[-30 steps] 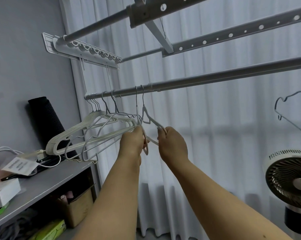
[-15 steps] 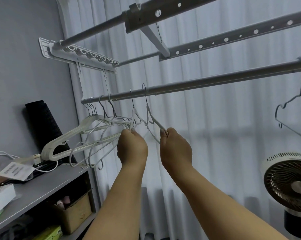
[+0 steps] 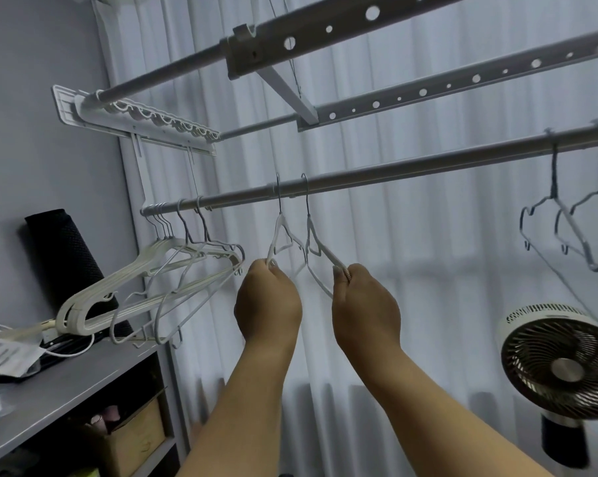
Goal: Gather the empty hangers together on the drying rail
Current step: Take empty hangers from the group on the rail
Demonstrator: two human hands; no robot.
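Home laundry corner: drying rail [image 3: 394, 172], curtains [image 3: 428, 253].

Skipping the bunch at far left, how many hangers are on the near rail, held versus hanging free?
Held hangers: 2, one in the left hand, one in the right hand
Free hangers at right: 2 with hooks in view
Total: 4

Two bare hands are raised, the left hand [image 3: 268, 302] and the right hand [image 3: 365, 306], each pinching one thin white wire hanger: the left-held hanger [image 3: 279, 241] and the right-held hanger [image 3: 314, 244]. At the far left end of the grey metal rail [image 3: 394, 172] hangs one bunch of pale plastic and wire hangers [image 3: 159, 277], about six hooks, not surely countable. At right hang at least two grey wire hangers [image 3: 562, 218]. One round white fan [image 3: 559, 363] stands near right.
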